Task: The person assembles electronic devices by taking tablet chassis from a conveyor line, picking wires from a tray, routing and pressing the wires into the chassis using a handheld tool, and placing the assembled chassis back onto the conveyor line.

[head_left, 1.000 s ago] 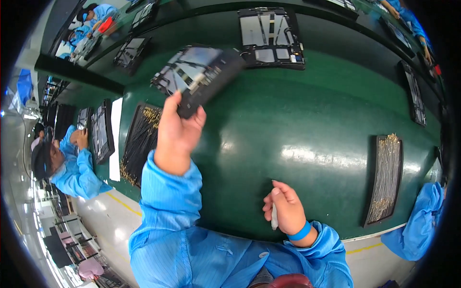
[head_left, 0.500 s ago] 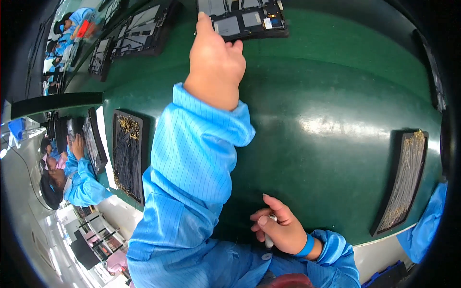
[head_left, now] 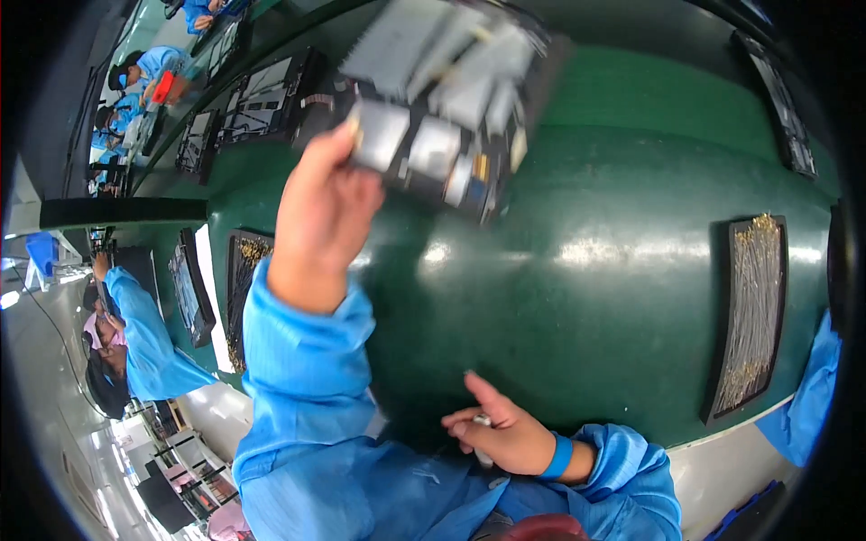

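Note:
My left hand (head_left: pixel 317 216) reaches forward, with its thumb and fingers closed on the near left edge of an opened electronic device (head_left: pixel 410 68). Grey panels, black parts and a small gold and blue piece show inside the device, which is tilted, lifted and blurred. Whether a separate black tray lies under it, I cannot tell. My right hand (head_left: pixel 519 442), with a blue band at the wrist, rests low near my body. Its fingers curl round a slim pale pen-like tool (head_left: pixel 484 458), mostly hidden by the hand.
Trays of thin cables with gold ends stand at the left (head_left: pixel 248 257) and right (head_left: pixel 756 316) of the green table (head_left: pixel 541 316). More opened devices lie at the far left (head_left: pixel 266 95) and far right (head_left: pixel 778 113). A co-worker in blue (head_left: pixel 158 334) sits at the left.
My left hand has drawn the device nearer and lifted it off the far part of the table. My right hand has stayed low with the tool; the view has shifted slightly.

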A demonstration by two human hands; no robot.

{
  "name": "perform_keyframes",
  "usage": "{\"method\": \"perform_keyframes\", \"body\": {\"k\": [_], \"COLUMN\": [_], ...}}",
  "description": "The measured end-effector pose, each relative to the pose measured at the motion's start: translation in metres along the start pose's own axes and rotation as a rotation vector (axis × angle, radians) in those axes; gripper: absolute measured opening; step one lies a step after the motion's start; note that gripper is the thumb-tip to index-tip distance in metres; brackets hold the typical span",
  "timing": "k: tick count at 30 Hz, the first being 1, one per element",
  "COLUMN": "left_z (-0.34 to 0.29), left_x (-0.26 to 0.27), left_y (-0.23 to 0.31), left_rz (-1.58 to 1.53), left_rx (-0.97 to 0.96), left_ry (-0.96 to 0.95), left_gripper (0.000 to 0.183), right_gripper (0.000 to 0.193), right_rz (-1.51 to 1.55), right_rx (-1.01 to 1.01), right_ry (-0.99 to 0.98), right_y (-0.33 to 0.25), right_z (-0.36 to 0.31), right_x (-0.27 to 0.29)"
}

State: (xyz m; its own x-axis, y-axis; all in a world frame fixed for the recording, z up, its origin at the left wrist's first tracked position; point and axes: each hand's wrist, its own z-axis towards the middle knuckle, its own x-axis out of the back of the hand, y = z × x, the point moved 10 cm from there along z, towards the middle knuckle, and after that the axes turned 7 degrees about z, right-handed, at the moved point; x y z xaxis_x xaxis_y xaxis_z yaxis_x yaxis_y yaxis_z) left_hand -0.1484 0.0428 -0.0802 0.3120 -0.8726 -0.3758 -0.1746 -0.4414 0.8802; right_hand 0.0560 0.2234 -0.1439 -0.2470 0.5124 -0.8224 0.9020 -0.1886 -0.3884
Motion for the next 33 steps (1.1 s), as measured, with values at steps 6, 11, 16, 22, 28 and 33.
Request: {"method": "perform_keyframes", "body": {"k": [6, 11, 16, 22, 28, 33], "left_z": [-0.123, -0.137, -0.178, -0.19, -0.198, -0.203], "left_x": [0.026, 0.073, 0.119, 0.196, 0.196, 0.09], "left_y": [-0.056, -0.029, 0.068, 0.051, 0.064, 0.055], "left_rz": [0.239, 0.805, 1.604, 1.792, 1.774, 1.831], "left_rx": [0.239, 0.013, -0.567, -0.312, -0.385, -0.62], "left_ry": [0.014, 0.377, 0.86, 0.857, 0.899, 0.515], "left_gripper": [0.039, 0.032, 0.028, 0.026, 0.026, 0.017], "right_gripper": [0.049, 0.044, 0.047, 0.055, 0.058, 0.051], "right_rz": [-0.467, -0.858, -0.786, -0.752, -0.652, -0.569], "right_rx": [-0.333, -0.265, -0.289, -0.387, -0.34, -0.248], "right_ry": [-0.328, -0.477, -0.265, -0.203, -0.197, -0.076], "right_y": [0.039, 0.053, 0.046, 0.056, 0.05, 0.041], "right_z": [-0.014, -0.014, -0.007, -0.01, -0.007, 0.001], "right_x": [-0.041, -0.057, -0.042, -0.026, -0.033, -0.027]}}
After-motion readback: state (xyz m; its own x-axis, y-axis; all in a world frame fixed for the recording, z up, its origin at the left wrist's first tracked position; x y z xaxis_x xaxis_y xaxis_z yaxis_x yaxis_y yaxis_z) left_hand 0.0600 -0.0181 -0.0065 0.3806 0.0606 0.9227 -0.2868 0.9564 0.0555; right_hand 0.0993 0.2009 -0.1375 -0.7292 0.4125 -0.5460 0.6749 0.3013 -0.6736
